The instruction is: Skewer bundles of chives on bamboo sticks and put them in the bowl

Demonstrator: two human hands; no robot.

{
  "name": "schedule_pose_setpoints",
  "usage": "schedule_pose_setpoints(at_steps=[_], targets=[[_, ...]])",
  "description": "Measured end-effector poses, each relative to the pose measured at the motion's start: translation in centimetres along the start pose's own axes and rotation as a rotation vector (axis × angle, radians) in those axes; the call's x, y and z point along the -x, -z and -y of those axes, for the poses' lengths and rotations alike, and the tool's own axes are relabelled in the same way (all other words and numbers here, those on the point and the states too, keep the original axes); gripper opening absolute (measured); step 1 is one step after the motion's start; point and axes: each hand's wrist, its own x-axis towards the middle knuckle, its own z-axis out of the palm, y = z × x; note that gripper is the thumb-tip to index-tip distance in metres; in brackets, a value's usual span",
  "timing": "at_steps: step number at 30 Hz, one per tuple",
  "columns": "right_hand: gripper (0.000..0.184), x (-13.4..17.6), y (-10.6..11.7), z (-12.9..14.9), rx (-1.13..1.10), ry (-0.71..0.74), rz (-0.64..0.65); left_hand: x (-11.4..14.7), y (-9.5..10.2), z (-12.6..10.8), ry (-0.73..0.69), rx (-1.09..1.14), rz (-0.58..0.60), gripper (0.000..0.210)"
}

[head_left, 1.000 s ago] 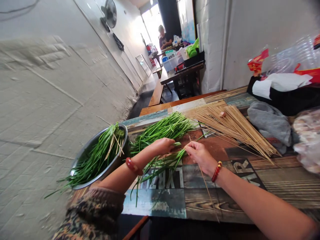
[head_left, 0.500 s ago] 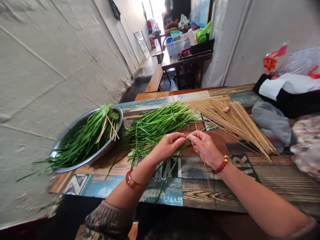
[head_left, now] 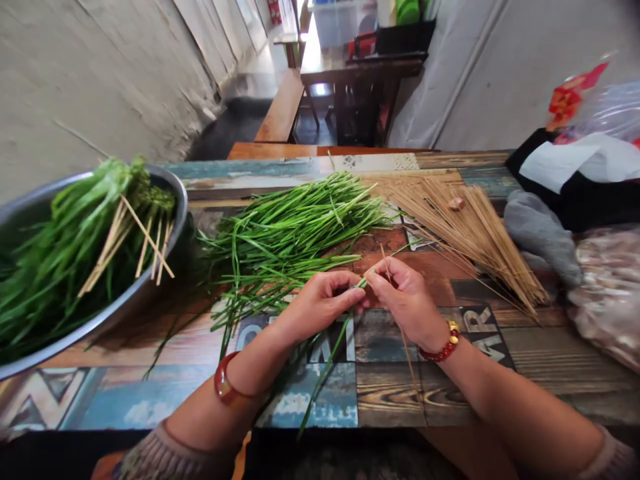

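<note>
My left hand (head_left: 330,297) is closed on a few green chives (head_left: 330,360), whose leaves trail down toward the table's front edge. Close beside it, my right hand (head_left: 397,287) is closed round a thin bamboo skewer (head_left: 410,363) that slants down toward the front edge. Its fingertips meet the pale ends of the chives; whether the skewer pierces them I cannot tell. Beyond my hands lies a pile of loose chives (head_left: 305,227). A fan of bamboo skewers (head_left: 480,233) is spread at the right, with a small pinkish piece (head_left: 456,204) on top.
At the left, a metal basin (head_left: 181,200) holds chives threaded on skewers (head_left: 107,250). A grey plastic bag (head_left: 543,233) and a clear bag of pale pieces (head_left: 610,293) lie at the right, near a black container (head_left: 595,207). Another table (head_left: 365,70) and a bench (head_left: 283,110) stand beyond.
The view has tipped down and come closer, so the basin sits farther left and the far person is out of frame. My hands remain together, slightly farther apart at the fingertips.
</note>
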Motion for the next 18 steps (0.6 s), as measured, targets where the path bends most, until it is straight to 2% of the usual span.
schedule_pose_setpoints(at_steps=[4,7,12,18], targets=[[0.022,0.2,0.1,-0.4,0.085,0.0,-0.044,0.3,-0.2,0.2,0.087,0.159,0.001,0.027],[0.021,0.1,0.8,-0.5,0.083,-0.024,-0.009,0.2,-0.1,0.1,0.107,0.165,-0.063,0.026],[0.041,0.5,1.9,0.6,0.054,-0.014,-0.012,0.1,0.3,0.0,0.099,0.201,-0.165,0.022],[0.035,1.3,1.7,1.1,0.07,0.028,0.105,0.1,0.6,0.3,0.096,0.244,-0.16,0.028]])
